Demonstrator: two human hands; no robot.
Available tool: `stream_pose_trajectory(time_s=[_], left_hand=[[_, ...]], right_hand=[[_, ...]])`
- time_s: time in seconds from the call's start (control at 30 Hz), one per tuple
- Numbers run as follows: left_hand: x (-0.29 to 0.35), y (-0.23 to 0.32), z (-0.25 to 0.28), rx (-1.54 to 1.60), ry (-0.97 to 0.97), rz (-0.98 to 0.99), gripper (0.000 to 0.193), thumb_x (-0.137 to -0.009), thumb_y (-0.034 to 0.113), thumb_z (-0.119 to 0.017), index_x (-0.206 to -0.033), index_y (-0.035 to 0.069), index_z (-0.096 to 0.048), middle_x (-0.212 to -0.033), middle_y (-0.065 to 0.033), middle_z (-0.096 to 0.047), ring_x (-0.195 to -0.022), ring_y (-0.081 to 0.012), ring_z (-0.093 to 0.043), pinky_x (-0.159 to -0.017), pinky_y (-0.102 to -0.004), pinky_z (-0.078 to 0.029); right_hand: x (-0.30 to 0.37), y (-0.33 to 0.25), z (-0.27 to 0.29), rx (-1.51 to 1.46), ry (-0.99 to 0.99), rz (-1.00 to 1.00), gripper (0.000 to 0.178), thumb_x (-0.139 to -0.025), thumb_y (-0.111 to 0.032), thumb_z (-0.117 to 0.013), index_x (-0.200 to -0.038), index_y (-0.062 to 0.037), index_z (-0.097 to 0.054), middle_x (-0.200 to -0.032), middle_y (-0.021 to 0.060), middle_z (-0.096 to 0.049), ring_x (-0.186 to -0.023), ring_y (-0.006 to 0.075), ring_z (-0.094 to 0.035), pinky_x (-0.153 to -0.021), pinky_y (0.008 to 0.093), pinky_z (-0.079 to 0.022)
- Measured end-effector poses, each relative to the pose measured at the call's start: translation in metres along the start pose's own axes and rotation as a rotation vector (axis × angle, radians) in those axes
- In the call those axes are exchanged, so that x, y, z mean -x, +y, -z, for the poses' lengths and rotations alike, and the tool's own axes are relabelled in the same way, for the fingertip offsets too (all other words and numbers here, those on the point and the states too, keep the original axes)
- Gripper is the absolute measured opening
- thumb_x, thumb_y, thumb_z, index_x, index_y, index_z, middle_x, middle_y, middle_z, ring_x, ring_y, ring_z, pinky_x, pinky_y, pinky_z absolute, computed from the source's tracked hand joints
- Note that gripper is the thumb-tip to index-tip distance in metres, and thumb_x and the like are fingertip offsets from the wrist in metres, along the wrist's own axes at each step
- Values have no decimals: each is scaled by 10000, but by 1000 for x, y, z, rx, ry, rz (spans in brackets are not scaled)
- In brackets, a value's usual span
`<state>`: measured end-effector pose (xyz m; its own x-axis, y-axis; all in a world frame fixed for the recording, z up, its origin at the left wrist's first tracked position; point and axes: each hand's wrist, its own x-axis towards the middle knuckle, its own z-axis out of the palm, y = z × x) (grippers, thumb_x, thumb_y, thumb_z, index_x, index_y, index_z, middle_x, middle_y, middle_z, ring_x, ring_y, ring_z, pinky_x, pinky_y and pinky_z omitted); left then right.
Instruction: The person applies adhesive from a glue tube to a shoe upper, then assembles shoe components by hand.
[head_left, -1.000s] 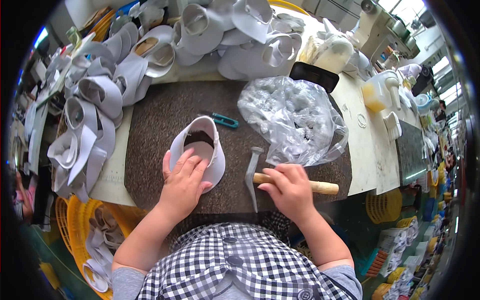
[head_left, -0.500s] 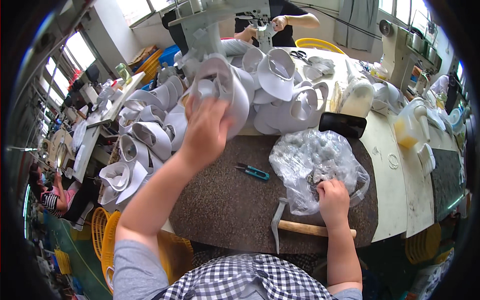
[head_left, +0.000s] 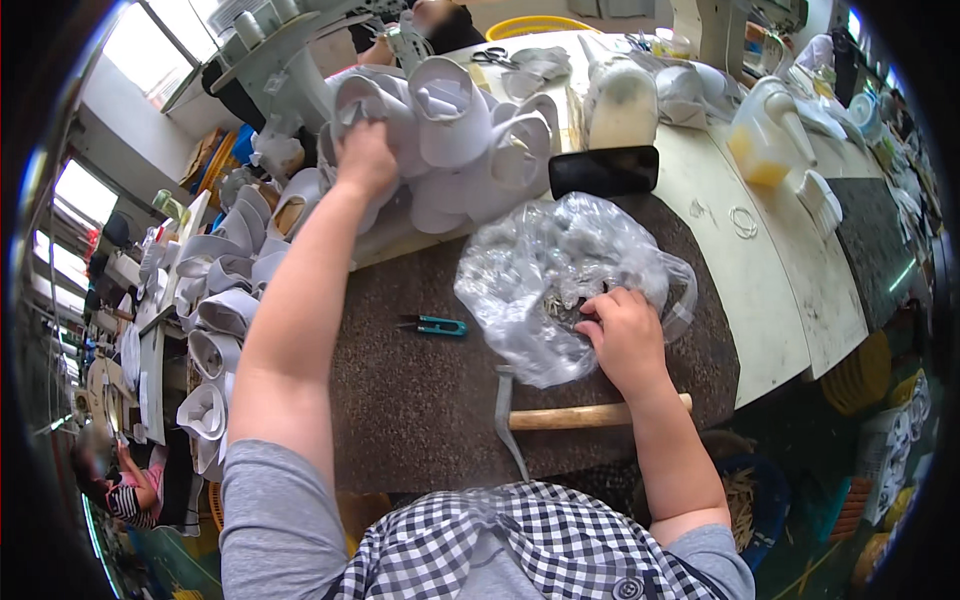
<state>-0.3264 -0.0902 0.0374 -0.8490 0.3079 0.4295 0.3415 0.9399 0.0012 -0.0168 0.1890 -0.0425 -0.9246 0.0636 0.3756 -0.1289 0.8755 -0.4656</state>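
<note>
My left hand (head_left: 368, 160) reaches far out to the pile of white shoe uppers, its fingers closed at the opening of one white shoe upper (head_left: 392, 118). The fingertips are partly hidden there. A crumpled clear plastic bag (head_left: 520, 270) with small metallic bits inside lies on the dark speckled board (head_left: 385, 400). My right hand (head_left: 628, 340) rests at the bag's opening, fingers curled and thumb close to them. Whatever sits between those fingertips is too small to make out. Below the bag lies a hammer (head_left: 570, 417) with a wooden handle, partly under my right forearm.
Teal thread snips (head_left: 440, 326) lie left of the bag. A black phone (head_left: 604, 172) stands behind it. More white uppers (head_left: 225, 310) stack up at the left. A bottle with yellow liquid (head_left: 765, 140) stands at the right. Across the table, a person sits near a sewing machine (head_left: 290, 90).
My left hand has carried a white upper away from me and down onto the pile. The right hand stays at the bag, fingers shifted slightly. The view has turned, moving the table leftward and up.
</note>
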Motion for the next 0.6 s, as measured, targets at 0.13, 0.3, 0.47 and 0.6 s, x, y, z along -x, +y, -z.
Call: stream_pose_trajectory(time_s=[0.13,0.3,0.47,0.6], left_hand=[[15,-4,22,-66,264,-60,507,-760,245,-732,-1205,48,-585,-1230,-166,-547,-1202,-335,-491,-1036,-465,-368],[31,-6,49,79,242,-138,450,-726,190,-781,-1112,23,-622,-1177,-172,-576,-1126,-331,-542,-967,-388,-436],[57,16,65,179,340,-164,408,-745,134,-769,-1105,0,-631,-1110,-188,-615,-1048,-334,-589,-934,-382,-460],[124,104,102,703,118,-428,278,-812,47,-693,-1086,59,-646,-1107,-130,-637,-1062,-274,-601,-899,-367,-481]], right_hand=[[3,3,-4,-2,25,29,121,-727,-123,-732,-769,-90,-624,-802,59,-598,-818,275,-579,-753,394,-453],[-12,-16,-7,6,99,246,62,-732,-108,-664,-764,-77,-621,-859,74,-590,-884,268,-565,-758,383,-443],[-35,-26,-20,232,22,380,39,-714,-90,-563,-730,-57,-576,-850,101,-564,-867,289,-546,-725,379,-449],[-33,-16,-32,173,9,376,75,-721,-134,-579,-724,-61,-562,-844,114,-571,-841,295,-560,-703,394,-459]])
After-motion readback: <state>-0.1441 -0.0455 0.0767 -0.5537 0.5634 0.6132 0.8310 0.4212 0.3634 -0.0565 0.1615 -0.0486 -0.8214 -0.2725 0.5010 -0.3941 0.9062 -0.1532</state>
